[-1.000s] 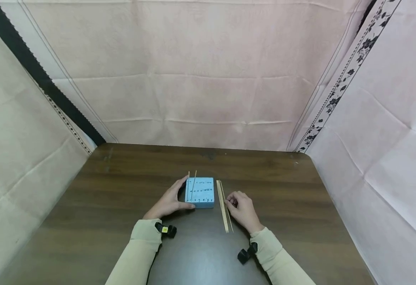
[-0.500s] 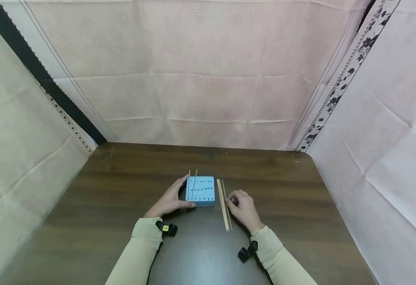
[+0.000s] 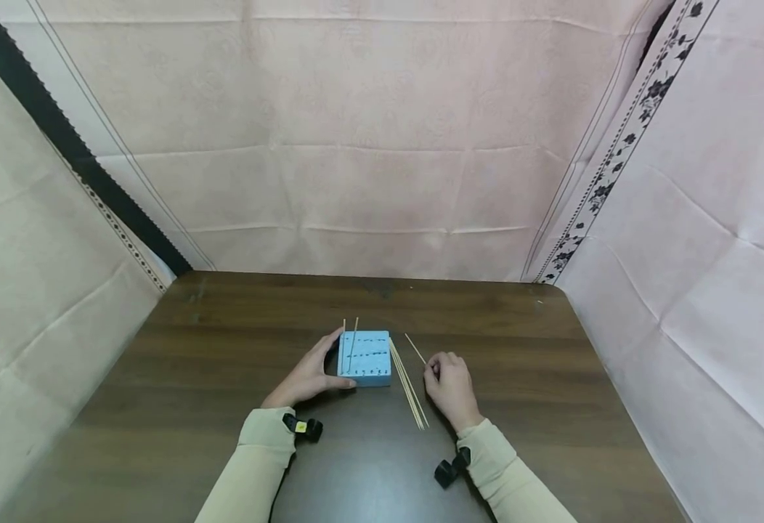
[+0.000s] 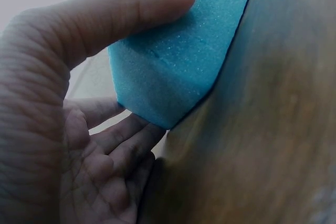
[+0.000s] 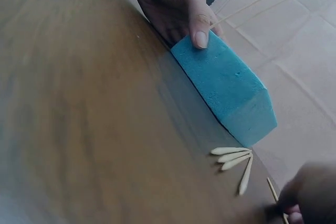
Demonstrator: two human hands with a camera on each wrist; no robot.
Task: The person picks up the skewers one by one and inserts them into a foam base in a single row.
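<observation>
A blue foam block (image 3: 372, 357) with rows of small dark marks on top sits on the table. My left hand (image 3: 303, 379) grips its left end; the thumb (image 4: 157, 6) lies along the near face and the fingers reach round behind. Two thin wooden skewers (image 3: 356, 325) stand upright in the block near its left side. My right hand (image 3: 450, 388), to the right, pinches another skewer (image 3: 415, 347), which slants up and left from the fingertips. Between block and right hand lie several loose skewers (image 3: 411, 396), their far ends close to the block's right side.
The brown wooden table (image 3: 225, 327) carries everything. Pale cloth walls (image 3: 382, 181) rise behind it and on both sides. Each wrist wears a small black camera, the left one (image 3: 313, 428) near the table's middle.
My right hand has separated one skewer from the loose bunch and shifted slightly right with it. The remaining skewers now slant toward the block. My left hand keeps its grip on the block.
</observation>
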